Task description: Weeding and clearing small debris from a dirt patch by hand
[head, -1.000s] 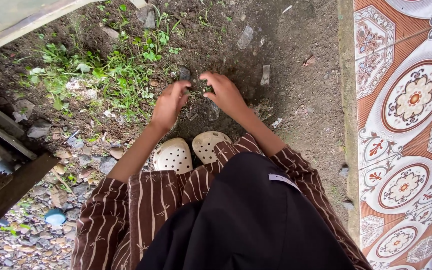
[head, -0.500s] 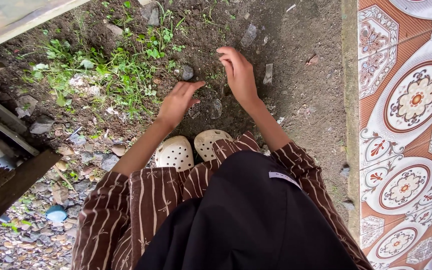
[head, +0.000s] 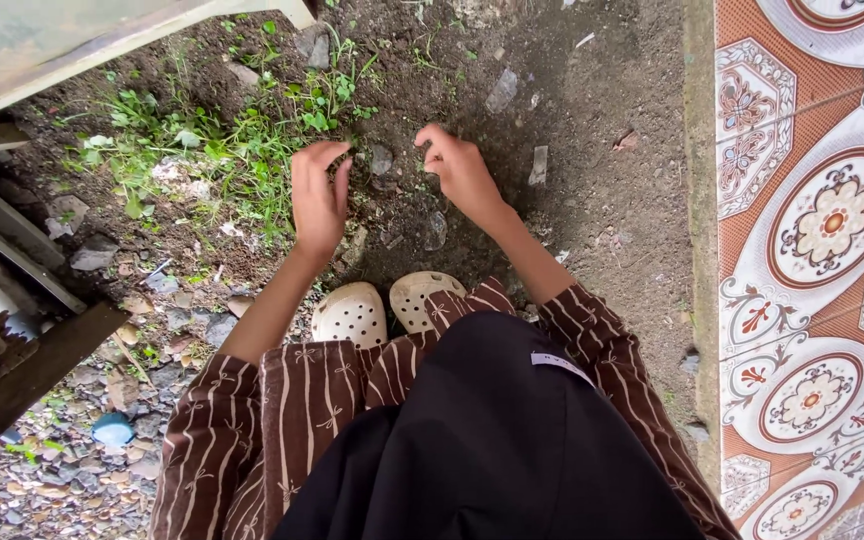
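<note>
I squat over bare dark soil [head: 572, 190] with both hands low to the ground. My left hand [head: 317, 200] hangs with its fingers pointing down at the right edge of a patch of green weeds [head: 237, 150] and holds nothing I can see. My right hand [head: 460, 170] rests on the soil with its fingers curled and the tips pinched together near tiny sprouts; what they hold is hidden. A small grey stone [head: 381, 159] lies between the two hands. My cream perforated shoes [head: 352, 313] stand just below the hands.
A concrete kerb [head: 697, 200] and a patterned orange and white tiled floor [head: 822, 220] border the soil on the right. Metal bars and a dark beam [head: 27, 375] stand at the left. Gravel with a blue cap [head: 112, 429] lies at lower left.
My left hand moved up and left to the weed patch edge. My right hand pulled back from farther up, towards the stone, and curled its fingers.
</note>
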